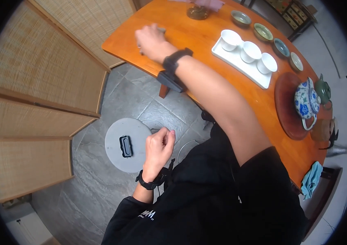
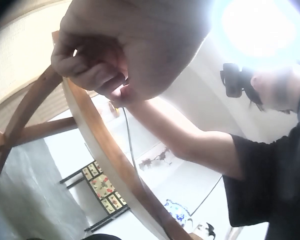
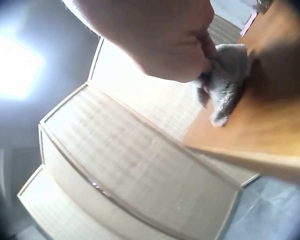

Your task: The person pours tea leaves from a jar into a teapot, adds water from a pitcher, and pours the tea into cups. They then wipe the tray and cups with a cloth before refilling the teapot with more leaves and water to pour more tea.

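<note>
Since the right hand [image 1: 153, 43] covers most of the grey cloth [image 3: 229, 70] in the head view, you only get a scrap of it there. The right wrist view is better: it's fuzzy, bunched up and gripped in the fingers, though the hand's own bulk hides most of the fingers. Going by the white tray [image 1: 242, 67], a smooth rectangular thing, hand and cloth are off to its left in the head view, near the edge of the glossy wooden tabletop [image 1: 200, 67]. Left hand [image 1: 157, 149] is well below the tray, off the tabletop, fingers curled in and holding nothing I can see; its palm is mostly in shadow. Three rounded white cups [image 1: 250, 52] stand on the tray, little glazed bowls [image 1: 263, 32] sit beyond it, and a patterned blue-and-white teapot [image 1: 305, 100] is on the round reddish board [image 1: 284, 102] past its right end. The pot behind that teapot is partly blocked.
</note>
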### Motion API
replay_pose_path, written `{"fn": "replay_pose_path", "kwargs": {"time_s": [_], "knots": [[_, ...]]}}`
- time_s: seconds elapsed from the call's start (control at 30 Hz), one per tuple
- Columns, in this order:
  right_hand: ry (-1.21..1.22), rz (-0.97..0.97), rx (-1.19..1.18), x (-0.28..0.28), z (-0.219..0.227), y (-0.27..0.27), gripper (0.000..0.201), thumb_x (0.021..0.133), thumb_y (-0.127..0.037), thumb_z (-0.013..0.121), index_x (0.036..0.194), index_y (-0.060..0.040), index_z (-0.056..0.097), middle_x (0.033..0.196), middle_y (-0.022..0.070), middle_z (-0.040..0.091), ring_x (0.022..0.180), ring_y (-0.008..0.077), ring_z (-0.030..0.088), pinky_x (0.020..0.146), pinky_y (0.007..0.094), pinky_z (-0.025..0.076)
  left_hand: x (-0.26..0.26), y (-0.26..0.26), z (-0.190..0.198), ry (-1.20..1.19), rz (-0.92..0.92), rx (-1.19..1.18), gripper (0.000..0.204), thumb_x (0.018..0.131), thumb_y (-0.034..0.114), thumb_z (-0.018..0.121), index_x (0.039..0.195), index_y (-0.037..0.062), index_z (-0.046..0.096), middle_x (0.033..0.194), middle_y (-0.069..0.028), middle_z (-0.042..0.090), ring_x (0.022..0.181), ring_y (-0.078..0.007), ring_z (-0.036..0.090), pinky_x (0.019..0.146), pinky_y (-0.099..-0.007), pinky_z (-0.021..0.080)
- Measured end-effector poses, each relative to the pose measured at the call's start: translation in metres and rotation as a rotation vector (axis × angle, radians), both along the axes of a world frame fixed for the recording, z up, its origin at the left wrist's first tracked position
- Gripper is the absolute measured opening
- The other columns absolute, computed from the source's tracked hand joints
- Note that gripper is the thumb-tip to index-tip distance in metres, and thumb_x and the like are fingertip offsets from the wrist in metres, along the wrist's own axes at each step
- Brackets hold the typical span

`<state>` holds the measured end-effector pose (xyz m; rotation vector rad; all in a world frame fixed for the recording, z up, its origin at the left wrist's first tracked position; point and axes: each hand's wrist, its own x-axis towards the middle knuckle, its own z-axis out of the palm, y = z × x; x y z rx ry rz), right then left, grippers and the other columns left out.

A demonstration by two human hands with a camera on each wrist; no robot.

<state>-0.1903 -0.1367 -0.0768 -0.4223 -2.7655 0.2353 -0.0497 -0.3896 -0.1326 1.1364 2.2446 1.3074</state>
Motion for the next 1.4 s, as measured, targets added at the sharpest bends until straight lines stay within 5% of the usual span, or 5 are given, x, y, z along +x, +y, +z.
{"fn": "replay_pose_path", "kwargs": {"time_s": [0.17,0.33,0.8,1.07,1.4], "knots": [[0.25,0.242,-0.036,0.096,-0.033,0.014,0.022,0.08,-0.011,0.063,0.101,-0.0037,0.064,0.1,0.019,0.062,0.102,0.0386,0.054,0.091,0.0439,0.044,0.001,0.011,-0.001,-0.015,-0.038,0.04,0.031,0.088,0.01,0.062,0.064,-0.0017,0.048,0.047,-0.0102,0.042,0.04,-0.0191,0.039,0.043,-0.0341,0.032],[-0.007,-0.052,-0.005,0.212,-0.01,0.002,0.025,0.076,0.005,0.06,0.1,0.0023,0.065,0.102,0.0227,0.06,0.103,0.0392,0.057,0.094,0.044,0.045,-0.014,0.029,-0.004,-0.002,-0.014,0.063,0.03,0.089,0.009,0.062,0.064,-0.0017,0.048,0.047,-0.0096,0.04,0.04,-0.0173,0.036,0.042,-0.0334,0.031],[-0.202,-0.186,0.455,0.126,-0.011,0.003,0.012,0.078,-0.016,0.065,0.085,-0.008,0.07,0.084,0.0077,0.068,0.082,0.0234,0.066,0.07,0.0351,0.046,-0.03,0.033,0.02,-0.028,0.047,0.131,0.021,0.09,0.009,0.062,0.073,-0.0014,0.055,0.059,-0.0047,0.052,0.055,-0.0084,0.047,0.052,-0.0257,0.038],[-0.121,-0.209,0.279,0.276,-0.004,-0.026,0.026,0.074,-0.003,0.062,0.099,0.003,0.065,0.089,0.0141,0.065,0.094,0.03,0.06,0.081,0.0422,0.048,-0.103,0.162,0.142,0.33,-0.496,0.099,0.038,0.085,0.024,0.066,0.115,0.0021,0.058,0.102,-0.0147,0.065,0.09,-0.0221,0.064,0.077,-0.0313,0.051],[0.173,-0.222,-0.087,0.336,0.067,0.007,0.031,0.076,0.01,0.05,0.105,0.0063,0.061,0.087,0.0245,0.06,0.087,0.0401,0.059,0.077,0.046,0.049,-0.092,0.328,0.08,0.596,-0.897,0.018,0.073,0.074,0.033,0.078,0.136,0.0078,0.049,0.125,-0.0183,0.059,0.113,-0.0309,0.057,0.094,-0.0386,0.047]]}}
